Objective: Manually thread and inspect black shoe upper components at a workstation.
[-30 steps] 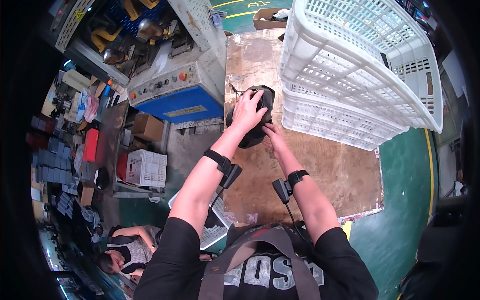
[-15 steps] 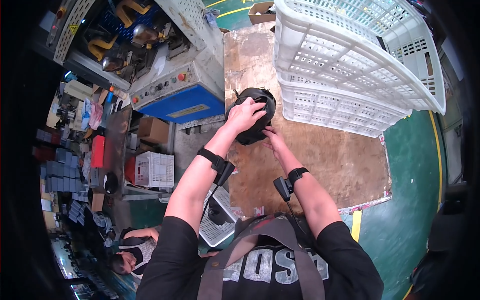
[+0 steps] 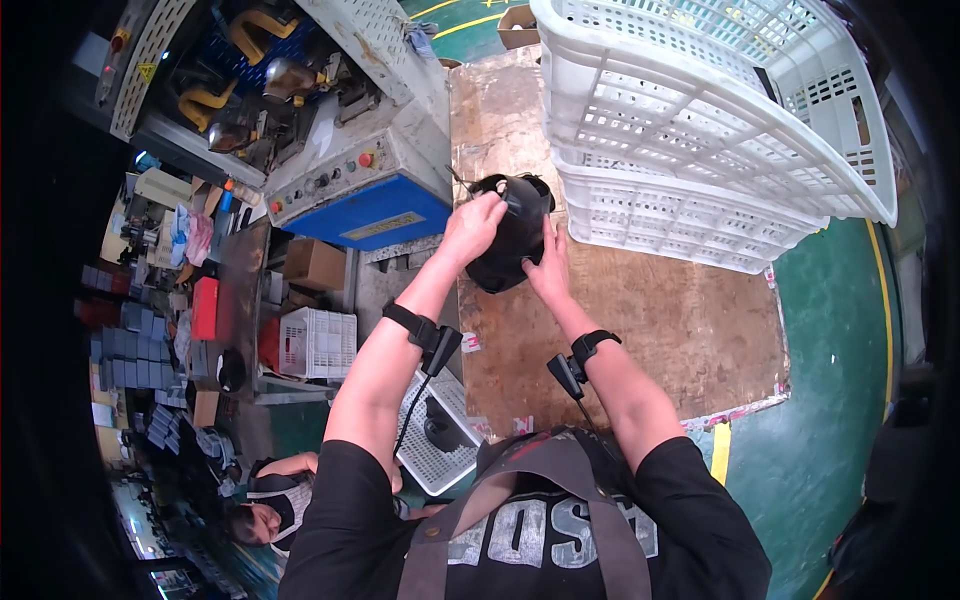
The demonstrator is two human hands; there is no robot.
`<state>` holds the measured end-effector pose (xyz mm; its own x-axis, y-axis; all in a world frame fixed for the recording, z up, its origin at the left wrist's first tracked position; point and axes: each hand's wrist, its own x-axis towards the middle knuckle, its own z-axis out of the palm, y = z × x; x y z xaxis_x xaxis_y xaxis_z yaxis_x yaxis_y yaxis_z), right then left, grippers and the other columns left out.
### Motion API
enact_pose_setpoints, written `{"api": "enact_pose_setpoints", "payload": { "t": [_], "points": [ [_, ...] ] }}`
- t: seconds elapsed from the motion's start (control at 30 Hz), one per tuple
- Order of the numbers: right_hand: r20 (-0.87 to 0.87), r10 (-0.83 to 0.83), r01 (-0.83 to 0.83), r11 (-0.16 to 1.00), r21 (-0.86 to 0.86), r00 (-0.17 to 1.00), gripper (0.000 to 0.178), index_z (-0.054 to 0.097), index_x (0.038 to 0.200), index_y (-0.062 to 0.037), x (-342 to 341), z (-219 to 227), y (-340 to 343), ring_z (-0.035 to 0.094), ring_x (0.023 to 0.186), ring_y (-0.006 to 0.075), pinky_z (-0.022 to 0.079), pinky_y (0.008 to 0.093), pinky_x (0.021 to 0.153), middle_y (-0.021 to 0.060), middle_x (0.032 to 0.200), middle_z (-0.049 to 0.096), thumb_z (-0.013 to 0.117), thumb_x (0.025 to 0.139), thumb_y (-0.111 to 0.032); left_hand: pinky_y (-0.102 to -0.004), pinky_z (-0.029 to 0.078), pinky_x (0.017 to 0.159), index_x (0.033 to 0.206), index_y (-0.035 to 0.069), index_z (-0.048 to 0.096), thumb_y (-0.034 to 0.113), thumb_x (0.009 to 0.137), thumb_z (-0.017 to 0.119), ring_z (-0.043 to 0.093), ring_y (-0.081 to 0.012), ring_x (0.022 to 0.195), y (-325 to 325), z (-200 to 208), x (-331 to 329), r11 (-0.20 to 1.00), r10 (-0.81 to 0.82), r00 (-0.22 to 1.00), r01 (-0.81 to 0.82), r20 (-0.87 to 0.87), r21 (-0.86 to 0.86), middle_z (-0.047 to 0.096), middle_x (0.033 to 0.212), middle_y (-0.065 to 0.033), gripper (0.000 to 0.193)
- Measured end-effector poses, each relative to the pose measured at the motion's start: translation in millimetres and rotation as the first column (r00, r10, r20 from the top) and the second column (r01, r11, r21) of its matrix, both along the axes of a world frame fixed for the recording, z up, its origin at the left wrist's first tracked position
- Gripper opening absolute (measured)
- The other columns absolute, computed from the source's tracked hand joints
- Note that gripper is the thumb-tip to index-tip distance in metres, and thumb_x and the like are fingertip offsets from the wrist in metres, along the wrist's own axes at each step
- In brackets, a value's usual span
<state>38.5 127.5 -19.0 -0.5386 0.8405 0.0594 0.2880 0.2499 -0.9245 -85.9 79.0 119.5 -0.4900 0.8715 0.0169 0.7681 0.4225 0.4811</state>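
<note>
In front of me, over the wooden board (image 3: 620, 340), is a black, smooth, rounded piece (image 3: 515, 235) with an opening and strap-like ends at its far side; it looks like a shoe upper, but its kind is not certain. My left hand (image 3: 474, 230) grips its far left part, fingers bent around the edge near the opening. Along the near right side lies my right hand (image 3: 549, 266), with the thumb at the lower edge and the fingers against the side. Parts of the piece are hidden under both hands.
White perforated crates (image 3: 680, 215) are stacked at the right of the board. At the left stands a machine (image 3: 370, 195) with a blue front panel and buttons. A low white basket (image 3: 425, 470) holds a black item (image 3: 445, 425). Another person (image 3: 280, 500) is at lower left.
The black piece has turned and shows more of its smooth side. My right hand has moved up along its right side; my left hand has shifted slightly left.
</note>
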Motion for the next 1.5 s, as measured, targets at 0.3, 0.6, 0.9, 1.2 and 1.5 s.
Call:
{"api": "enact_pose_setpoints", "payload": {
  "t": [0.3, 0.6, 0.9, 1.2, 1.5],
  "points": [
    [-0.025, 0.173, -0.173, 0.985, -0.013, 0.985, 0.081, 0.030, 0.138, -0.0207, 11, -1, 8, 0.034, 0.125, 0.0390, 0.037, 0.0416, 0.100, 0.0191, 0.144, 0.020, 0.067, 0.067, -0.007, -0.0437, 0.045, 0.068, 0.086, 0.005, 0.055, 0.021, 0.086, 0.051, 0.056, -0.0362, 0.082, 23, 22, -5, 0.930, -0.369, 0.898, 0.355, -0.241, -0.100, 0.057, 0.081, -0.0170, 0.017],
    [-0.069, 0.200, -0.202, 0.979, -0.032, 0.977, 0.072, 0.036, 0.133, -0.0091, 6, -18, 4, 0.035, 0.126, 0.0342, 0.036, 0.0397, 0.100, 0.0188, 0.139, 0.031, 0.067, 0.069, -0.010, -0.0412, 0.045, 0.083, 0.117, 0.006, 0.046, 0.032, 0.078, 0.063, 0.059, -0.0352, 0.097, 22, -4, 3, 0.943, -0.156, 0.976, 0.101, -0.154, -0.319, 0.061, 0.104, -0.0206, 0.050],
    [-0.223, -0.029, -0.197, 0.373, -0.907, 0.974, 0.082, 0.015, 0.143, -0.0107, 14, -34, -7, 0.027, 0.131, 0.0354, 0.035, 0.0458, 0.099, 0.0148, 0.146, 0.022, 0.063, 0.082, -0.037, -0.0365, 0.047, 0.084, 0.127, 0.015, 0.045, 0.016, 0.076, 0.066, 0.060, -0.0314, 0.100, -1, 15, -10, 0.995, -0.038, 0.996, 0.046, -0.085, 0.085, 0.063, 0.105, -0.0167, 0.055],
    [-0.332, -0.017, -0.305, 0.354, -0.884, 0.943, 0.082, 0.013, 0.143, -0.0117, 4, -16, -9, 0.037, 0.124, 0.0304, 0.043, 0.0432, 0.091, 0.0124, 0.140, 0.030, 0.065, 0.083, -0.030, -0.0385, 0.041, 0.094, 0.125, 0.009, 0.047, 0.023, 0.076, 0.067, 0.053, -0.0305, 0.110, -39, -10, -9, 0.991, -0.122, 0.992, 0.121, -0.024, -0.051, 0.057, 0.116, -0.0173, 0.055],
    [-0.276, 0.042, -0.265, 0.453, -0.851, 0.960, 0.074, 0.019, 0.142, -0.0151, -1, -24, -19, 0.043, 0.119, 0.0272, 0.044, 0.0454, 0.089, 0.0106, 0.135, 0.039, 0.062, 0.082, -0.020, -0.0390, 0.043, 0.086, 0.111, 0.006, 0.052, 0.023, 0.080, 0.062, 0.054, -0.0328, 0.103, -45, -41, -16, 0.995, 0.020, 0.998, -0.025, -0.055, -0.092, 0.057, 0.104, -0.0187, 0.037]
  ]
}}
